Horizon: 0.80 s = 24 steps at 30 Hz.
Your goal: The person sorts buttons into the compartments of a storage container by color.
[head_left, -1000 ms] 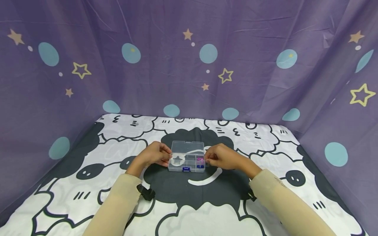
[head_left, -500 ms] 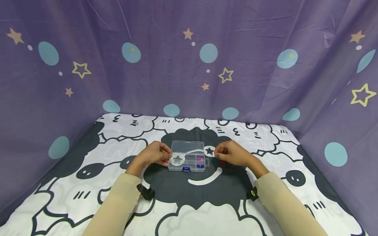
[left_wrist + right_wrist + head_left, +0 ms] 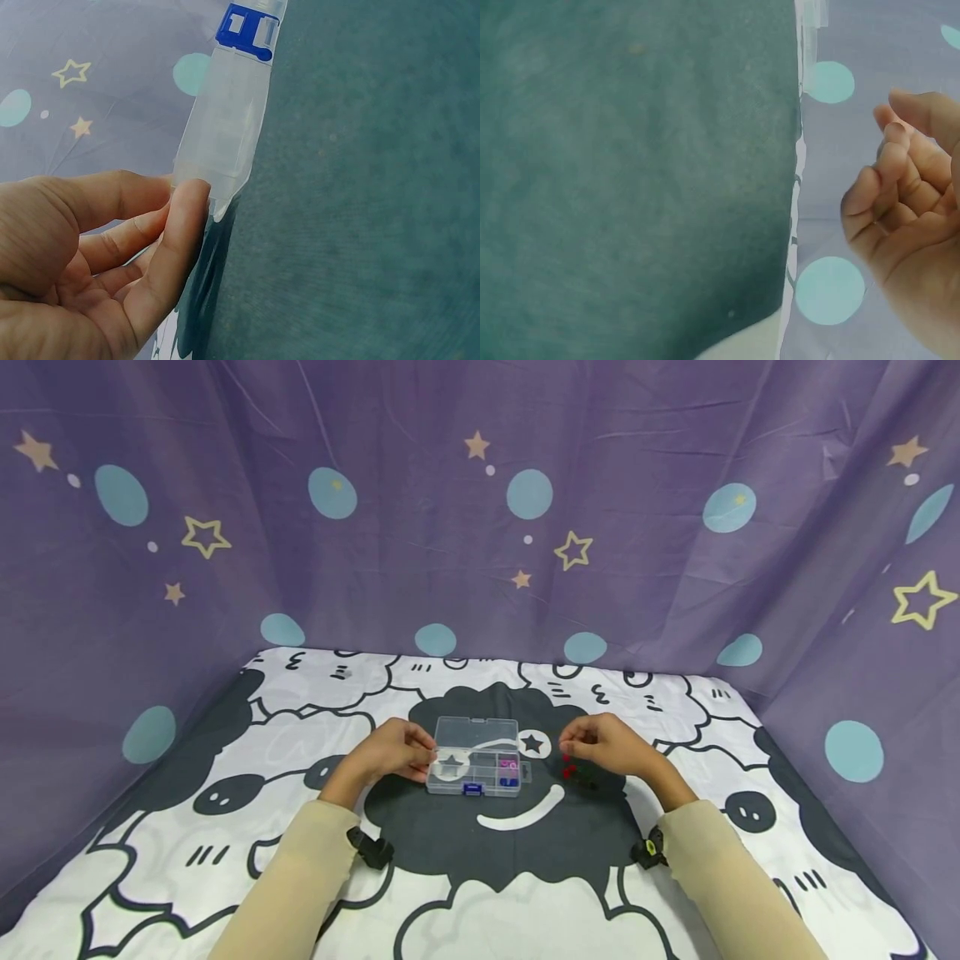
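A small clear plastic divider box (image 3: 486, 779) with its lid (image 3: 477, 733) up stands on the cloth in the head view. My left hand (image 3: 397, 750) holds its left end; in the left wrist view thumb and fingers (image 3: 180, 232) pinch the box's edge, near a blue latch (image 3: 247, 31). Pink pieces (image 3: 508, 765) and blue pieces (image 3: 508, 782) lie in the right-hand compartments. Right of the box, my right hand (image 3: 603, 743) hovers over small red pieces (image 3: 568, 772), fingers loosely bent. The right wrist view shows nothing between its fingers (image 3: 891, 161).
A sheep-print cloth (image 3: 517, 910) covers the table. Small dark bits (image 3: 585, 783) lie beside the red pieces. A purple curtain (image 3: 450, 527) with stars and dots hangs behind and along both sides.
My right hand has moved from the box's right end off to the right, uncovering the red pieces. My left hand and the box have stayed put.
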Each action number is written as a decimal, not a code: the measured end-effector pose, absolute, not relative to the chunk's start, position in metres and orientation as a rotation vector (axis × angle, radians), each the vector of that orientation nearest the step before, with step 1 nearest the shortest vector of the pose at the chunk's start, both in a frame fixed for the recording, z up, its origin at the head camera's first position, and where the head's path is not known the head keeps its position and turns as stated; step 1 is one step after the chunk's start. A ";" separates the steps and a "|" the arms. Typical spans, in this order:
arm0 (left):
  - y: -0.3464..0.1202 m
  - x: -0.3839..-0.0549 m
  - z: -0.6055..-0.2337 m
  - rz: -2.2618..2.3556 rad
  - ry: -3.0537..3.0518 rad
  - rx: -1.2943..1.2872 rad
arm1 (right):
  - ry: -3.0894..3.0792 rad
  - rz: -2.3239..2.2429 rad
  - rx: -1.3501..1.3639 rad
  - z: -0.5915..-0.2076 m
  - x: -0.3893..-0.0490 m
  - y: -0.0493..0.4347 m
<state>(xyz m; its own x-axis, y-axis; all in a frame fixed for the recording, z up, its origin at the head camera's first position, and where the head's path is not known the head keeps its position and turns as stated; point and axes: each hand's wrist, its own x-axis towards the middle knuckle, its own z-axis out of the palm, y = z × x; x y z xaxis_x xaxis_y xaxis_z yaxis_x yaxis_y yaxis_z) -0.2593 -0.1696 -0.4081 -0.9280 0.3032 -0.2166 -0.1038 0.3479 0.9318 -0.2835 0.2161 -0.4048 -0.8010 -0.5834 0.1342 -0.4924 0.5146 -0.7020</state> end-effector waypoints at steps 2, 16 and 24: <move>-0.170 -0.260 -0.409 1.605 2.263 0.177 | 2.585 -1.205 -0.885 -0.407 -0.285 0.220; -0.167 -0.262 -0.411 1.595 2.266 0.180 | 2.473 -1.343 -0.577 -0.403 -0.281 0.238; -0.170 -0.262 -0.411 1.600 2.260 0.149 | 2.443 -1.291 -0.568 -0.401 -0.278 0.247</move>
